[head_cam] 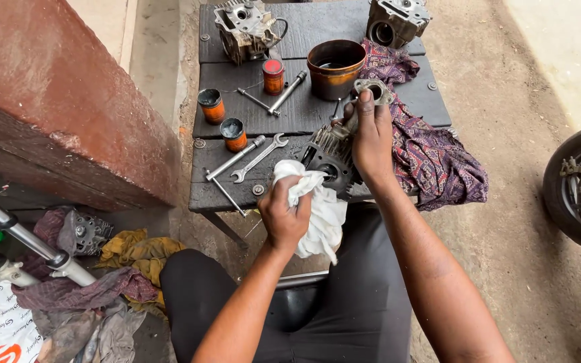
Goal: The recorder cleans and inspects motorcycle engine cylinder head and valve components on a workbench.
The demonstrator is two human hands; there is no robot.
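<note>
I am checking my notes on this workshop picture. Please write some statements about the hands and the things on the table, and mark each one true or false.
1. The left hand grips a white cloth. True.
2. The right hand holds a finned metal engine cylinder. True.
3. The open-ended wrench is in the right hand. False: it lies on the dark wooden table, apart from both hands.
4. The brown round pot stands on the ground. False: it stands on the table.
5. A patterned purple cloth lies on the right side of the table. True.
</note>
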